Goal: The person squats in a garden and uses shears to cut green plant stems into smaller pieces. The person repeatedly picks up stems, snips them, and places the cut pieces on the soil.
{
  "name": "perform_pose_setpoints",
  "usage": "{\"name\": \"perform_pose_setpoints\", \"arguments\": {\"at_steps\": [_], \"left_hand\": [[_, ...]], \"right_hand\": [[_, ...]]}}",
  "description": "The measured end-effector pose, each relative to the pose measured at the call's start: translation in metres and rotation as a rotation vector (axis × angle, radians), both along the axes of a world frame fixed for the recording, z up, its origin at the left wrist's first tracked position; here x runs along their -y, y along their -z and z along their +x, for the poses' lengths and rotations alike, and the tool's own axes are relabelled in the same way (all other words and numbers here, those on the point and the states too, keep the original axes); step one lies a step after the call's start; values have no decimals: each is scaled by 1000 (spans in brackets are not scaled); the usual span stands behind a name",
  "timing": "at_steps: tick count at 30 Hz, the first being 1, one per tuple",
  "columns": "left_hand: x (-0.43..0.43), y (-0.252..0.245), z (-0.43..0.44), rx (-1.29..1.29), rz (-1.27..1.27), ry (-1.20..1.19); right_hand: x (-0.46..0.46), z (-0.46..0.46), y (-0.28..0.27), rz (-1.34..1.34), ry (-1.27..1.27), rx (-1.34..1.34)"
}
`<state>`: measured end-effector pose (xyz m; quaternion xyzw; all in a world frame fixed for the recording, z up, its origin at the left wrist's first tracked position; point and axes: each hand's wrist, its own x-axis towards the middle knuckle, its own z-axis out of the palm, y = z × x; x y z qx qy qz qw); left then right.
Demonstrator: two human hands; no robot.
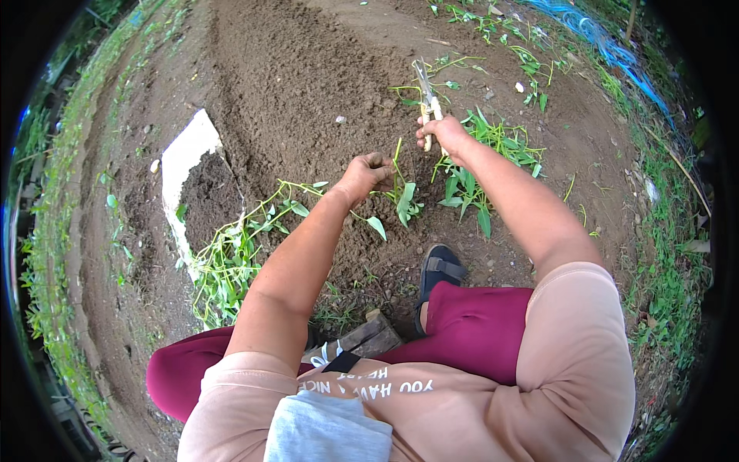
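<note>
My left hand (369, 176) pinches a green leafy stem cutting (398, 185) that stands roughly upright, its cut end above my fingers and its leaves below. My right hand (441, 136) is closed around the pale handles of hand pruning shears (427, 95), whose blades point away from me. Beneath my right forearm lies a bunch of leafy cuttings (470, 185) on the soil. A larger heap of green vines (228, 271) rests to the left of my left forearm, with some stems trailing towards my left hand.
Loose dark soil (300, 75) spreads ahead of my hands. A white sheet (190, 141) with soil on it lies at the left. Scattered cuttings (531, 69) and blue netting or string (606, 43) are at the upper right. A wooden block (369, 338) is beneath me, near my sandalled foot (441, 268).
</note>
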<state>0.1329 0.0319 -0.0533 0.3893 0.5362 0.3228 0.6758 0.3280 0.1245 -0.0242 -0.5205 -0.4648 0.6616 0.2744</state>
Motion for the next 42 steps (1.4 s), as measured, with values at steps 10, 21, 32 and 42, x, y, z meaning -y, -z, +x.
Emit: {"name": "perform_pose_setpoints", "arguments": {"at_steps": [10, 21, 32, 42], "left_hand": [[11, 2, 7, -274, 284, -64], [35, 40, -55, -1113, 297, 418], [14, 58, -54, -524, 76, 105], [8, 14, -51, -45, -28, -148]], "right_hand": [[35, -43, 6, 529, -336, 659], [-32, 36, -22, 153, 195, 203], [-42, 111, -21, 76, 492, 134], [0, 85, -45, -2, -278, 31]]}}
